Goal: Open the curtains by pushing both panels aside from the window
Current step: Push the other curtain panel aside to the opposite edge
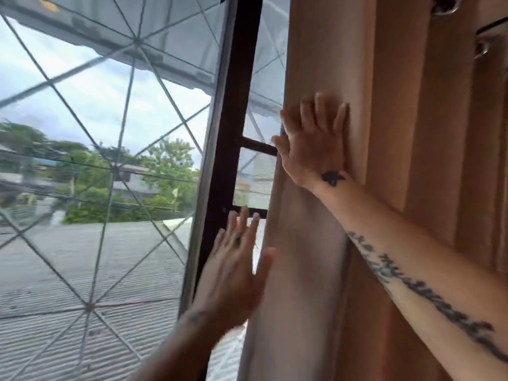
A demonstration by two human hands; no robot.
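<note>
Curtain rod [492,27], dark, only a short stretch visible at top right edge, carries the curtain panel [412,133]. Metal grommet rings [482,48] in the panel's top hem sit on the rod; one more ring at the very top edge, blurred. Panel is tan, bunched in deep vertical folds at the right side of the window. Its paler leading edge hangs just beside the dark window frame [233,119]. Rod ends and brackets out of view.
</note>
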